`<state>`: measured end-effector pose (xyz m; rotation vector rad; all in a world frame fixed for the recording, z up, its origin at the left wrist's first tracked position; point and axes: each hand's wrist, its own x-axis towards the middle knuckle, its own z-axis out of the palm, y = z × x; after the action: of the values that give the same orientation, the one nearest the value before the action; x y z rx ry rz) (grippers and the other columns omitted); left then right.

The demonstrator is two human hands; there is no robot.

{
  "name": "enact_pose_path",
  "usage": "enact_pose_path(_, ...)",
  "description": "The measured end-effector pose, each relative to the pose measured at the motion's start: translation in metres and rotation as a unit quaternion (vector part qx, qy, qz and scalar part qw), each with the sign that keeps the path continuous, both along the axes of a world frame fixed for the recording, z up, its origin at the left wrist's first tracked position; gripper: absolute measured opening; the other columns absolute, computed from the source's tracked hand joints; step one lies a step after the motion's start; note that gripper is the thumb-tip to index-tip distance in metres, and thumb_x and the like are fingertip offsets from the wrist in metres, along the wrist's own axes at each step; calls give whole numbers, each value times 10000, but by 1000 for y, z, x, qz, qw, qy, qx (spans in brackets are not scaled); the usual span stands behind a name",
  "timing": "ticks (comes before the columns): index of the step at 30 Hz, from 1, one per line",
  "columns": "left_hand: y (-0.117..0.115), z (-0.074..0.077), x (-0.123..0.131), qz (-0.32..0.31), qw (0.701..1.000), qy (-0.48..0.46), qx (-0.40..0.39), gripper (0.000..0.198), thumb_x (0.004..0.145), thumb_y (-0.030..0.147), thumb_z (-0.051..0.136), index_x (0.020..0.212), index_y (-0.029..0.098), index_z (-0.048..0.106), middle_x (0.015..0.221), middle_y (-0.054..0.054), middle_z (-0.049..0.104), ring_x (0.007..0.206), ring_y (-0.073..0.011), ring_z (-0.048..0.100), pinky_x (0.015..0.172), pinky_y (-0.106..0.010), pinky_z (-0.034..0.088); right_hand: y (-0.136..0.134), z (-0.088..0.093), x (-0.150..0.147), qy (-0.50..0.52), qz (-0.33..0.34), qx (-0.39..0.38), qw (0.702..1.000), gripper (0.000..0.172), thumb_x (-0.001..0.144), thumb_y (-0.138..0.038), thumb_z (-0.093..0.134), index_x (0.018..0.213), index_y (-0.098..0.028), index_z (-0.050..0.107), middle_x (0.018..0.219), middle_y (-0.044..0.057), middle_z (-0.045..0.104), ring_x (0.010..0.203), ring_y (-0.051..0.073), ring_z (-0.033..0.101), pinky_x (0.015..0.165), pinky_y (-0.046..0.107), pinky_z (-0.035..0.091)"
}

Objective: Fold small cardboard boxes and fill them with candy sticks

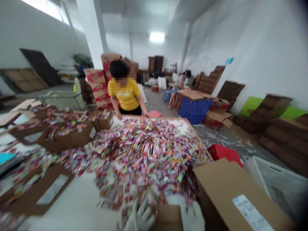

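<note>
At the bottom edge, my left hand (141, 216) wears a pale glove, its fingers apart, over the near edge of a heap of small colourful packets (154, 150). My right hand (197, 216), also gloved, is blurred and cut off by the frame; its fingers do not show clearly. Between the hands stands a small brown cardboard box (169, 217), with my left hand close to its left side. Whether either hand touches the box I cannot tell. The packets spread across a white tabletop (69, 205).
A large carton with a label (240, 189) stands at the right. Packet-filled cartons (69, 138) line the left, with another carton (38, 192) nearer. Across the table a person in a yellow shirt (126, 96) leans on its edge. Farther back, another person (179, 85) stands near blue crates (193, 107).
</note>
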<state>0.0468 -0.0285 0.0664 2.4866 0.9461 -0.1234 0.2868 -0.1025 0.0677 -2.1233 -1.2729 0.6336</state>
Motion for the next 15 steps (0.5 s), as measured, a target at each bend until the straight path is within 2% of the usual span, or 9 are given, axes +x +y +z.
enact_pose_path(2, -7, -8, -1, -6, 1000, 12, -25, 688, 790, 563, 544, 1403, 327, 336, 1457, -80, 373, 1396, -340, 174, 1088, -654, 85, 4, -3, -7, -8, -9, -29, 1000, 293, 905, -352, 367, 1000, -258, 627, 999, 39, 660, 927, 200, 595, 803, 318, 483)
enact_pose_path(3, -8, -12, -1, -22, 1000, 21, -3, 713, 804, 591, 494, 1427, 305, 297, 1465, -96, 363, 1407, -347, 128, 1076, -674, 35, 10, -4, -13, -19, 47, -53, 997, 273, 877, -351, 403, 945, -222, 633, 932, 46, 671, 884, 197, 603, 811, 307, 472)
enact_pose_path(4, -8, -17, 0, -26, 999, 23, 23, 713, 823, 604, 445, 1437, 282, 279, 1478, -105, 343, 1413, -343, 104, 1069, -678, 2, 19, -7, -21, -42, 119, -111, 986, 234, 843, -358, 460, 876, -210, 638, 864, 43, 679, 839, 196, 608, 804, 301, 462)
enact_pose_path(6, -6, -26, 3, -31, 998, 32, 49, 740, 830, 622, 404, 1446, 234, 269, 1498, -126, 303, 1417, -345, 76, 1060, -681, -34, 38, -15, -39, -83, 197, -249, 944, 149, 764, -314, 562, 775, -195, 651, 819, 56, 693, 809, 204, 624, 753, 288, 456)
enact_pose_path(8, -4, -32, 6, -28, 997, 44, 52, 769, 825, 632, 395, 1448, 198, 269, 1512, -141, 269, 1417, -353, 53, 1054, -678, -60, 53, -25, -53, -99, 237, -320, 912, 108, 721, -250, 599, 763, -176, 665, 866, 89, 706, 846, 221, 639, 743, 282, 449)
enact_pose_path(12, -4, -32, 12, -24, 997, 59, 48, 827, 806, 676, 352, 1447, 158, 273, 1520, -182, 219, 1406, -388, 50, 1042, -668, -81, 60, -41, -64, -107, 230, -315, 915, 269, 819, -160, 419, 928, -115, 660, 1020, 185, 679, 960, 262, 634, 806, 340, 444)
enact_pose_path(15, -7, -27, 27, -29, 995, 66, 65, 1008, 661, 768, 458, 1419, 119, 318, 1470, -232, 272, 1365, -460, 69, 1020, -681, -79, 49, -41, -60, -93, 231, -287, 925, 300, 849, -168, 364, 998, -135, 622, 1023, 159, 682, 966, 233, 635, 821, 325, 453)
